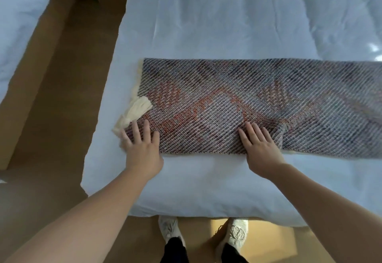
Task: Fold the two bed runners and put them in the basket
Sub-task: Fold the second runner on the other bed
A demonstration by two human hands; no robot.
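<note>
A: Hand poses?
B: Left hand (142,151) and right hand (260,149) are laid flat, fingers straight, nothing gripped.
A: Surroundings?
B: Cream fringe (136,110) is seen just beside the left fingers (135,129); a second bed (18,25) is noted beyond the strip of floor (62,76), left.
A: Runner relative to hands?
B: The bed runner (227,101) is spread across the bed (206,180), near its front edge; its near-left corner is pressed by the left hand, its near edge by the right.

Head camera looks steeply down, close over the bed (227,25) edge and floor (51,97).
</note>
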